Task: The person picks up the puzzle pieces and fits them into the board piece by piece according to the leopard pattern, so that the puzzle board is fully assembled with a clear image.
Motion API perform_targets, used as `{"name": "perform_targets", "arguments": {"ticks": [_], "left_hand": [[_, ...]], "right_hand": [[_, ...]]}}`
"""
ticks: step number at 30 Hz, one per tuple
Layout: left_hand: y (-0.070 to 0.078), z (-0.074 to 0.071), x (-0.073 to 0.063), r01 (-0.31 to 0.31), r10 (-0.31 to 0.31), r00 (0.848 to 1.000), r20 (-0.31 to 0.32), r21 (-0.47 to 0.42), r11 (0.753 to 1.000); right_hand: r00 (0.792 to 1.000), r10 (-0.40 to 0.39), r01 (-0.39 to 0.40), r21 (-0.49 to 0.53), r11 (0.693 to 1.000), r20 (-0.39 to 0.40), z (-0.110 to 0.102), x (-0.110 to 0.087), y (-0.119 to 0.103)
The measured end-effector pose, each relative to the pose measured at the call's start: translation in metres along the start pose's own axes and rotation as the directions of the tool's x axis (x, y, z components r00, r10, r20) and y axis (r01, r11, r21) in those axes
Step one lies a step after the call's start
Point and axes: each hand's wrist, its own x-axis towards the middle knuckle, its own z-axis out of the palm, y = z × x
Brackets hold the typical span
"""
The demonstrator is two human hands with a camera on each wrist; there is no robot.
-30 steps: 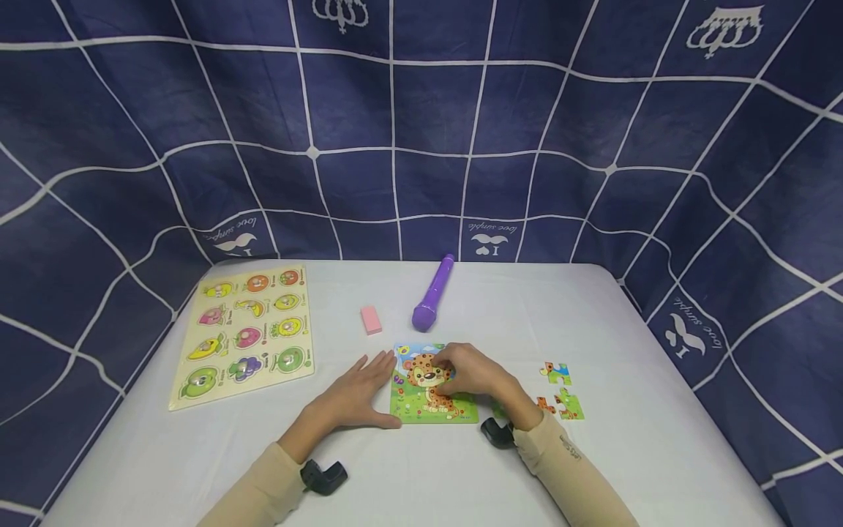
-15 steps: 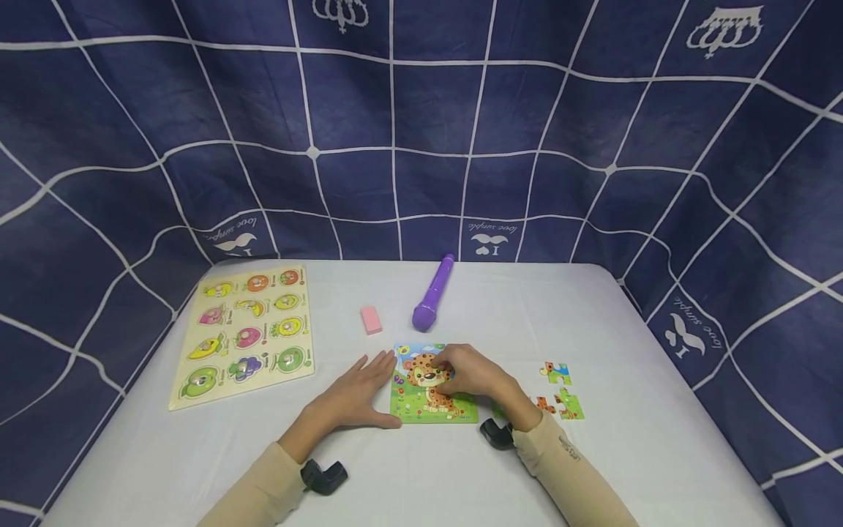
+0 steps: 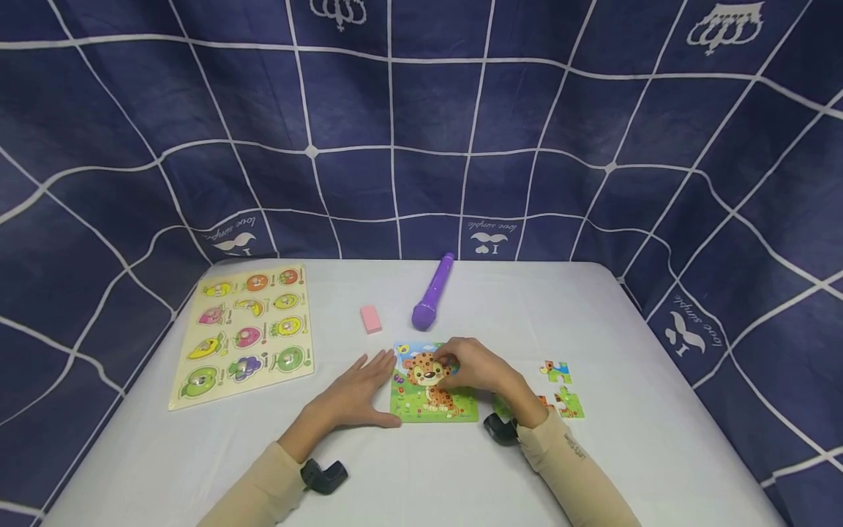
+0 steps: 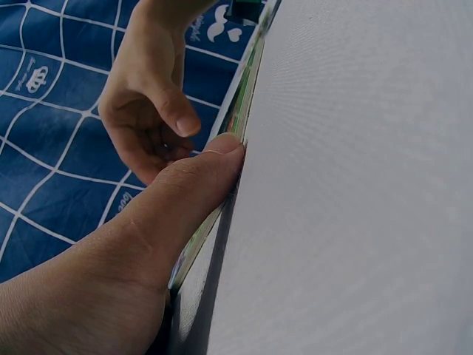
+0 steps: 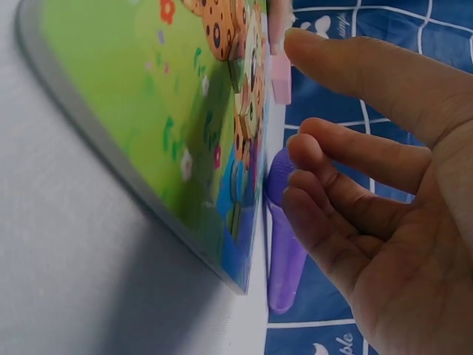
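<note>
- While the leopard puzzle (image 3: 428, 389) lies flat on the table (image 3: 421, 483), uneven pressure from my left hand (image 3: 358, 393), straight-fingered with thumb at its near edge, could skew it.
- My right hand (image 3: 477, 367) hovers above, fingers loosely bent, holding nothing visible; lowering off-centre could dislodge a seemingly raised piece (image 5: 252, 89).
- Low travel of the right wrist mount (image 3: 502, 430) could drag loose pieces (image 3: 570, 405) beside the puzzle.

Leopard puzzle (image 3: 424, 402) partly hidden behind the right hand (image 3: 479, 366).
</note>
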Motion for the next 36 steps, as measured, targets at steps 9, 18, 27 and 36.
{"name": "perform_targets", "arguments": {"ticks": [9,18,27,36], "left_hand": [[0.0002,-0.0002,0.0005,-0.001,0.001,1.0,-0.004,-0.006,1.0],[-0.0001,0.0003,0.0008,0.003,-0.003,1.0,-0.005,0.002,1.0],[0.0008,-0.0014,0.0018,0.013,-0.013,1.0,0.001,0.002,1.0],[0.0014,-0.0002,0.001,0.018,-0.018,1.0,0.005,-0.001,1.0]], "right_hand": [[1.0,-0.017,0.017,-0.021,1.0,0.002,-0.0019,0.0,0.0005],[1.0,-0.014,0.014,-0.013,1.0,0.003,-0.0019,-0.0005,0.0009],[1.0,-0.016,0.016,-0.014,1.0,-0.01,-0.0031,-0.0013,-0.0001],[1.0,-0.007,0.007,-0.004,1.0,0.0,-0.0022,-0.002,0.0001]]}}
